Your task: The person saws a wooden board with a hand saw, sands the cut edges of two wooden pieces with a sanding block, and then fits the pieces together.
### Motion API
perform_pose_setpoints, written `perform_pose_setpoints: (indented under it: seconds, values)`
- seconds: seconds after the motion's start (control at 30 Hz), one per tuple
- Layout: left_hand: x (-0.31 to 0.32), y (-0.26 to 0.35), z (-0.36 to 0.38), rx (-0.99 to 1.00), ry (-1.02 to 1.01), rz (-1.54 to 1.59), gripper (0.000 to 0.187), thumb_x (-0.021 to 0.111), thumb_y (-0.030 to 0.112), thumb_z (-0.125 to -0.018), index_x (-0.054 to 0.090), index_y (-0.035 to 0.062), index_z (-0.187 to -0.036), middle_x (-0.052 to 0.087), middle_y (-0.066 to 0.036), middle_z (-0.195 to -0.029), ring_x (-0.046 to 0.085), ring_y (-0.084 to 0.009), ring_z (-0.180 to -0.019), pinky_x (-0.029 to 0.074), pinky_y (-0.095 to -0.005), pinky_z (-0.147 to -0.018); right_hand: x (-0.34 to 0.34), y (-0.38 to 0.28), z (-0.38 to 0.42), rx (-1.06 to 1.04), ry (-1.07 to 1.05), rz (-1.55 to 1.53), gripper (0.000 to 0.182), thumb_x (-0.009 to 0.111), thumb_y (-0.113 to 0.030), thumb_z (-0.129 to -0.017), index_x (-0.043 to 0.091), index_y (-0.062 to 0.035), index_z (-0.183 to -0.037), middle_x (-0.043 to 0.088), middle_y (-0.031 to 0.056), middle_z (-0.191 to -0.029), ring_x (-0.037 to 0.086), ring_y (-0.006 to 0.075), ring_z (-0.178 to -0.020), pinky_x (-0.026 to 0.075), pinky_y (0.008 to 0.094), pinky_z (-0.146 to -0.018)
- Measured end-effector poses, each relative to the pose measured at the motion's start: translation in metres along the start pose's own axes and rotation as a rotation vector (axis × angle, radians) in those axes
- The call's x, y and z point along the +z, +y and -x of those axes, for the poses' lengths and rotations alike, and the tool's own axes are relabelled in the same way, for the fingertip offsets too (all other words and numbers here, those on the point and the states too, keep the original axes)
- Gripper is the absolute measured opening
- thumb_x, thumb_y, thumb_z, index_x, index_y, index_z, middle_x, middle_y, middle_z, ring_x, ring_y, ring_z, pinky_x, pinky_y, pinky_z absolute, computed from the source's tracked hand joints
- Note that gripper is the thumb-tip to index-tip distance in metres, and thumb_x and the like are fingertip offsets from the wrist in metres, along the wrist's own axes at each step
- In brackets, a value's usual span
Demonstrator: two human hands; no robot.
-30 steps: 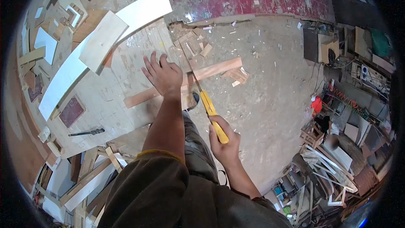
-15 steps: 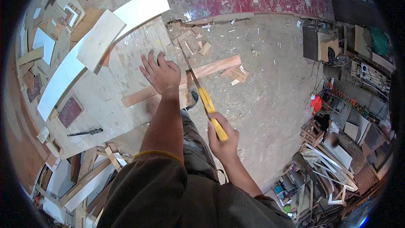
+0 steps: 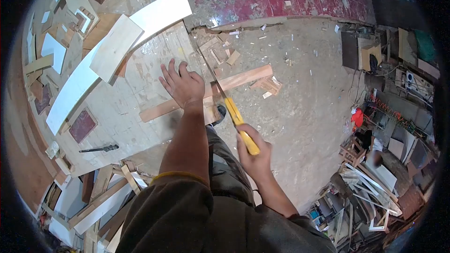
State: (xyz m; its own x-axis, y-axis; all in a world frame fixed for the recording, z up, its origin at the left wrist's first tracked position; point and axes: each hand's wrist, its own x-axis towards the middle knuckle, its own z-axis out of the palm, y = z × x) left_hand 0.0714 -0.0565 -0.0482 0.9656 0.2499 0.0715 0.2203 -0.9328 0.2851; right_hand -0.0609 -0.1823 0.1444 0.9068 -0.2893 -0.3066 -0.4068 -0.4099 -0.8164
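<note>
My right hand [image 3: 255, 152] is wrapped round the yellow handle of a handsaw [image 3: 233, 111]. The saw's narrow blade points away from me and lies across a reddish-brown wooden plank [image 3: 247, 76]. One end of that plank rests on the pale work surface; the other juts past its edge over the floor. Just left of the blade, my left hand [image 3: 183, 84] has its fingers spread, palm down over the plank. Whether it presses on the wood is hard to see. My shoe [image 3: 220, 114] shows below the plank.
A long curved white board [image 3: 77, 91] with a pale wood piece [image 3: 116, 47] on it lies on the work surface [image 3: 140, 98]. A dark tool [image 3: 99, 149] sits near its front edge. Offcuts [image 3: 269, 85] litter the floor. A person [image 3: 370, 143] is at far right, among scrap wood.
The saw and my right hand have slid slightly forward along the cut line. My left hand keeps its place by the plank. The whole view has shifted a little.
</note>
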Motion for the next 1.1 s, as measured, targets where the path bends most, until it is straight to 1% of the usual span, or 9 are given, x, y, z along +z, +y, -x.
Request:
perform_pose_setpoints:
  seconds: [0.13,0.2,0.27,0.33,0.5,0.73,0.83,0.93,1.1]
  values:
    - [-0.003,0.002,-0.002,-0.019,-0.008,0.013,0.036,0.056,0.013,-0.08,0.06,0.0148,-0.115,0.044,-0.009,-0.143,0.025,-0.0349,-0.146,0.013,-0.0564,-0.12,-0.004,-0.003,0.008,0.025,0.027,-0.013,0.027,0.07,-0.002,-0.087,0.066,-0.0058,-0.113,0.068,0.0173,-0.082,0.068,0.0282,-0.067,0.053,0.0337,-0.062]
    - [-0.002,0.002,-0.001,-0.022,-0.019,0.014,0.035,0.056,0.013,-0.079,0.06,0.0145,-0.115,0.044,-0.009,-0.143,0.026,-0.0352,-0.146,0.013,-0.0567,-0.12,0.006,-0.006,0.004,-0.066,0.056,0.014,0.022,0.066,-0.001,-0.091,0.065,-0.0042,-0.113,0.065,0.0031,-0.073,0.059,0.0045,-0.063,0.046,0.0204,-0.057]
    - [-0.002,0.002,-0.001,-0.005,-0.004,0.01,0.036,0.057,0.013,-0.079,0.06,0.0141,-0.115,0.044,-0.009,-0.143,0.026,-0.0359,-0.146,0.013,-0.0575,-0.12,0.004,-0.009,0.008,-0.053,0.051,0.035,0.022,0.066,0.0,-0.091,0.065,-0.0036,-0.112,0.065,0.004,-0.073,0.06,0.0057,-0.063,0.047,0.0212,-0.057]
    - [-0.004,0.004,-0.001,0.011,0.013,0.027,0.034,0.055,0.01,-0.081,0.059,0.0132,-0.115,0.045,-0.011,-0.141,0.028,-0.0376,-0.145,0.017,-0.0609,-0.117,-0.007,-0.006,0.017,-0.037,0.046,0.031,0.029,0.071,0.0,-0.084,0.067,-0.0067,-0.111,0.071,0.0143,-0.086,0.063,0.0254,-0.06,0.052,0.0322,-0.061]
    - [-0.003,0.004,-0.003,0.022,0.041,0.068,0.033,0.052,0.007,-0.083,0.059,0.0121,-0.115,0.045,-0.013,-0.139,0.03,-0.0406,-0.143,0.021,-0.065,-0.114,0.004,-0.001,0.006,-0.192,0.048,0.101,0.032,0.073,0.001,-0.08,0.068,-0.0075,-0.111,0.071,0.0123,-0.085,0.059,0.0249,-0.057,0.049,0.0334,-0.056]
    - [0.0,0.0,-0.002,0.044,0.059,0.069,0.034,0.053,0.007,-0.082,0.059,0.0108,-0.115,0.046,-0.015,-0.137,0.033,-0.0438,-0.141,0.022,-0.0672,-0.113,-0.007,-0.003,0.016,-0.118,0.035,0.08,0.032,0.073,0.0,-0.081,0.068,-0.0085,-0.111,0.069,0.0115,-0.077,0.057,0.0254,-0.054,0.048,0.034,-0.054]
    - [0.001,0.003,-0.005,0.04,0.066,0.071,0.034,0.053,0.006,-0.081,0.06,0.0108,-0.114,0.047,-0.015,-0.137,0.034,-0.0439,-0.14,0.023,-0.0676,-0.112,0.0,0.005,0.004,-0.176,0.008,0.119,0.024,0.069,0.003,-0.085,0.066,-0.0031,-0.108,0.07,0.0132,-0.084,0.068,0.0183,-0.066,0.052,0.0276,-0.061]
    - [0.002,0.002,-0.003,0.052,0.08,0.066,0.035,0.053,0.006,-0.08,0.06,0.011,-0.114,0.047,-0.015,-0.138,0.034,-0.044,-0.14,0.023,-0.0679,-0.111,0.005,0.006,-0.003,-0.067,0.007,0.029,0.03,0.072,0.001,-0.082,0.067,-0.0062,-0.111,0.07,0.0126,-0.083,0.061,0.0254,-0.056,0.05,0.0342,-0.056]
    - [0.006,0.001,-0.004,0.047,0.079,0.053,0.035,0.053,0.006,-0.08,0.06,0.011,-0.114,0.047,-0.015,-0.137,0.034,-0.0442,-0.14,0.024,-0.0681,-0.111,-0.008,0.001,0.01,-0.059,0.051,-0.023,0.028,0.071,0.001,-0.084,0.066,-0.0044,-0.111,0.069,0.0141,-0.082,0.067,0.0249,-0.063,0.053,0.0335,-0.061]
